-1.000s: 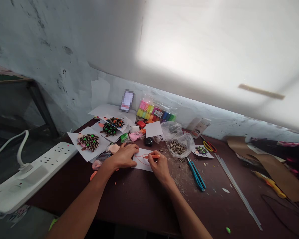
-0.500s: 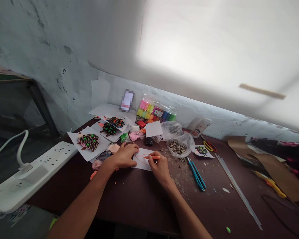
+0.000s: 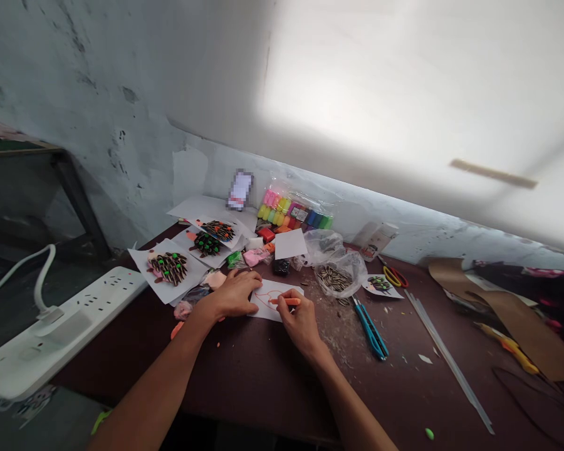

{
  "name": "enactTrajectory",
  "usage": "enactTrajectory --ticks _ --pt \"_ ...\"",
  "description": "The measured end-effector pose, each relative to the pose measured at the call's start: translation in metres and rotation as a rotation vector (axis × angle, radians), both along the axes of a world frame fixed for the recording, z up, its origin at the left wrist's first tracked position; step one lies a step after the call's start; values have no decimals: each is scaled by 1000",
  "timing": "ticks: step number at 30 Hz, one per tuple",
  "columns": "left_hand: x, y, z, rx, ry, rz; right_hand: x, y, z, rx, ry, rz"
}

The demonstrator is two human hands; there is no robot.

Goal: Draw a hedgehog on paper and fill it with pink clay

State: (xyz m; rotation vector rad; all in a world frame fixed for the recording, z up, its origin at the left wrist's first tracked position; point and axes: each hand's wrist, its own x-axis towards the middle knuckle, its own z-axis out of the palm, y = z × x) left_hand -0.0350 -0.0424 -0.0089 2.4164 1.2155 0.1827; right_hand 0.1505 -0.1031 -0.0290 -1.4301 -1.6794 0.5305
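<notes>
My right hand (image 3: 299, 317) grips an orange pen (image 3: 286, 301), its tip on a small white paper (image 3: 266, 305) that bears an orange curved outline. On the paper's left edge lies my left hand (image 3: 237, 293), fingers apart and holding nothing. Beyond the hands are packets of coloured clay (image 3: 256, 257) and a blank white card (image 3: 290, 243). A clear plastic bag of striped seeds (image 3: 334, 277) stands to the right of the paper. Paper sheets with seed-covered hedgehog shapes (image 3: 170, 268) rest at the left.
A white power strip (image 3: 82, 326) runs along the left edge. Right of my hands lie a teal cutter (image 3: 370, 327), red and yellow scissors (image 3: 395, 276), clear sticks (image 3: 451, 363) and a yellow tool (image 3: 512, 347). A phone (image 3: 239, 190) leans on the wall.
My right hand and the pen have shifted slightly, with the pen tip a little lower and further left on the paper. My left hand stays in place.
</notes>
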Motion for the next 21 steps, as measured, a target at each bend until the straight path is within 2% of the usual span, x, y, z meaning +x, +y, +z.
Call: enactTrajectory --ticks 16,21 --pt "0 0 -5 36 -16 5 -4 -3 4 -68 72 17" --pt "-1 0 -4 34 -32 3 -2 -2 7 -69 138 -35"
